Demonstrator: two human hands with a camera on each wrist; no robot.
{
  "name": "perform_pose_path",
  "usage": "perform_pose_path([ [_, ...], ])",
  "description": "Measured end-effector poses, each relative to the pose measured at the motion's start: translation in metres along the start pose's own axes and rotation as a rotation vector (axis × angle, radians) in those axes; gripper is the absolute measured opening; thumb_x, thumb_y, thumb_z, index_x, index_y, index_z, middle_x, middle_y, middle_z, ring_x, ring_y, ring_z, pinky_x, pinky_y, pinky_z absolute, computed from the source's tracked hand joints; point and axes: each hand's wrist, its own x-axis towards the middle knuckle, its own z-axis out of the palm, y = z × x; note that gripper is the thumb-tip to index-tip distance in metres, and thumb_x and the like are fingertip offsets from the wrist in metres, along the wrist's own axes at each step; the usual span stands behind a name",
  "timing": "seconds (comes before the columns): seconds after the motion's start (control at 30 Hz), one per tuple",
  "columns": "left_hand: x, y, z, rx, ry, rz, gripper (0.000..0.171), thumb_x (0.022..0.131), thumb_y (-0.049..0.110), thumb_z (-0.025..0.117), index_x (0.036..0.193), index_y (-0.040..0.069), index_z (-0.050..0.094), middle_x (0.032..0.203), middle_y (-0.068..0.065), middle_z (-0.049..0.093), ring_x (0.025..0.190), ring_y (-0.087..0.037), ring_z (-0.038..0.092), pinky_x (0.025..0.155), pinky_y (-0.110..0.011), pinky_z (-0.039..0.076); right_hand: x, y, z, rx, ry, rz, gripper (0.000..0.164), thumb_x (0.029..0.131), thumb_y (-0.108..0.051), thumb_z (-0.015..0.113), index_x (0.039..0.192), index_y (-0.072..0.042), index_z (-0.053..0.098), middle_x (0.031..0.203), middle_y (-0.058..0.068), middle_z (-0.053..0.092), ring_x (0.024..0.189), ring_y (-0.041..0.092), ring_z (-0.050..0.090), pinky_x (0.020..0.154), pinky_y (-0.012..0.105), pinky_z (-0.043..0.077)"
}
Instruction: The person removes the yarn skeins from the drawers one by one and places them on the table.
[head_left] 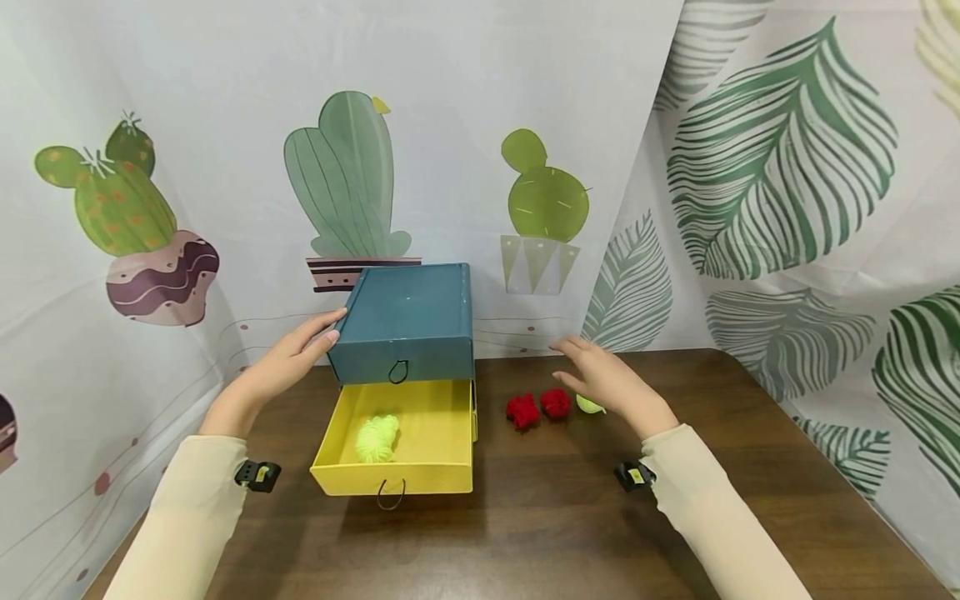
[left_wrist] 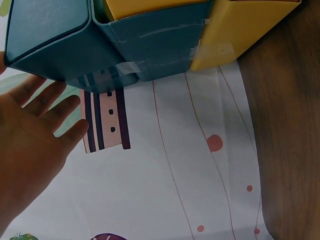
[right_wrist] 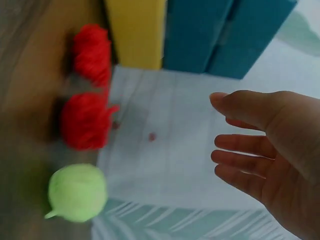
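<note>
My left hand [head_left: 294,357] lies along the left side of a blue drawer [head_left: 405,360], its fingertips right at the top edge. In the left wrist view its fingers are spread beside the blue wall. Below sits a yellow drawer [head_left: 442,477], pulled out, with a neon yellow-green yarn ball [head_left: 377,439] inside. My right hand [head_left: 606,382] hovers over the table to the right, fingers extended and holding nothing. Close to it are two red yarn balls [head_left: 522,411] and a light green ball [right_wrist: 78,193], partly hidden by that hand in the head view.
Both drawers carry dark loop pulls on their fronts. They stand on a dark wooden table [head_left: 547,533], near a white backdrop [head_left: 450,167] printed with cacti and leaves. Black straps with small cameras sit at both wrists.
</note>
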Motion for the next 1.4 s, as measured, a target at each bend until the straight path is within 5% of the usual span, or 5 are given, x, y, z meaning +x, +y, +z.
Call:
perform_pose_path([
  [0.2,0.0,0.001,-0.001,-0.003,0.002,0.006,0.054,0.105,0.032,0.038,0.154,0.011,0.024,0.156,-0.02,0.022,0.141,-0.043,0.019,0.108,-0.066,0.018,0.008,-0.027,-0.015,-0.02,0.121,-0.139,0.039,0.087,-0.014,0.071,0.122,0.001,0.06,0.122,0.018,0.06,0.115,0.034,0.056,0.096,0.046,0.046],
  [0.63,0.001,0.0,-0.003,0.007,-0.009,-0.013,0.056,0.105,0.033,0.037,0.154,0.012,0.021,0.156,-0.021,0.02,0.141,-0.045,0.018,0.107,-0.068,0.017,0.03,-0.088,-0.023,0.016,0.167,-0.381,0.028,0.089,-0.015,0.069,0.114,-0.002,0.065,0.113,0.009,0.063,0.108,0.025,0.059,0.095,0.036,0.048],
  [1.07,-0.001,0.001,-0.001,0.014,0.0,-0.006,0.055,0.105,0.034,0.037,0.154,0.013,0.024,0.156,-0.02,0.021,0.141,-0.044,0.017,0.108,-0.066,0.017,0.056,-0.152,-0.004,0.03,-0.118,-0.478,0.027,0.095,-0.024,0.062,0.117,-0.009,0.067,0.109,0.001,0.066,0.101,0.014,0.06,0.087,0.025,0.05],
  [1.27,-0.001,0.001,-0.001,0.009,-0.001,-0.016,0.055,0.105,0.034,0.037,0.154,0.014,0.023,0.156,-0.02,0.021,0.141,-0.044,0.018,0.107,-0.067,0.018,0.07,-0.17,0.015,0.052,-0.328,-0.446,0.033,0.097,-0.025,0.06,0.125,-0.009,0.065,0.122,0.0,0.065,0.114,0.015,0.058,0.098,0.025,0.045],
  [1.4,-0.001,0.002,-0.001,0.009,-0.01,-0.028,0.056,0.105,0.035,0.037,0.154,0.015,0.022,0.156,-0.02,0.02,0.141,-0.045,0.018,0.106,-0.068,0.019,0.081,-0.178,0.031,0.045,-0.394,-0.446,0.036,0.096,-0.022,0.062,0.13,-0.013,0.062,0.126,-0.002,0.062,0.119,0.012,0.055,0.101,0.022,0.041],
])
